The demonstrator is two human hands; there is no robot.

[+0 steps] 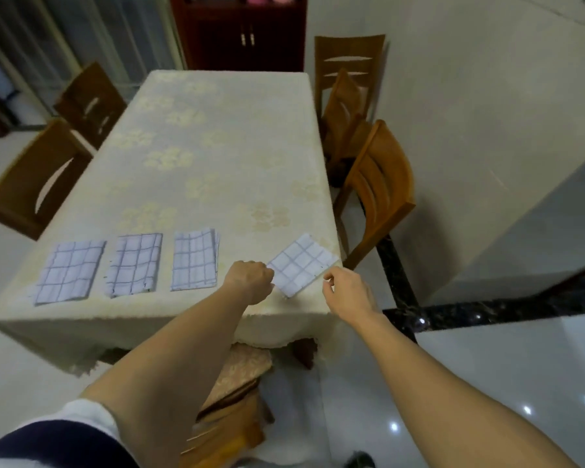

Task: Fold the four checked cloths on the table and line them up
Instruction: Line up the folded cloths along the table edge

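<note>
Three folded white-and-blue checked cloths are lined up in a row at near left of the cream floral-covered counter. The fourth folded checked cloth is set askew at the near right corner. The left hand is curled against its left corner; grip cannot be told. The right hand is held loosely curled just beside its near edge, nothing gripped.
</note>
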